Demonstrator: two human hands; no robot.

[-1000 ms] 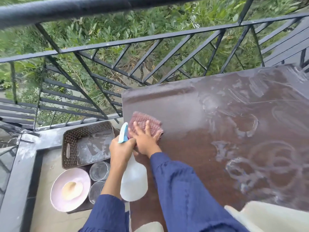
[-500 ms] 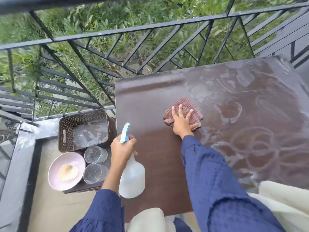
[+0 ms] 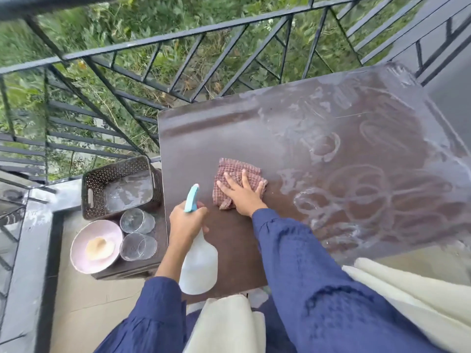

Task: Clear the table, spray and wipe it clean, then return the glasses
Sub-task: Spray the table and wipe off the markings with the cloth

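A cloth [image 3: 235, 177] is pressed flat on the table [image 3: 293, 138] under the right hand [image 3: 242, 193], with a spray bottle [image 3: 198, 261] held just left of it by the left hand [image 3: 186, 221]. Left of the table, on a lower stand [image 3: 159, 253], a basket [image 3: 119, 187] is set farthest back, two glasses [image 3: 137, 221] before it, and a bowl [image 3: 95, 247] to their left.

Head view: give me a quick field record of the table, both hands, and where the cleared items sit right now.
table: dark brown top, left part looks wiped, white swirl marks across the right part
right hand: flat on the checked cloth, pressing it on the table
left hand: gripping the spray bottle by its neck, above the table's near left corner
glasses: two on a low stand left of the table
bowl: pink, beside the glasses
basket: brown, behind the glasses
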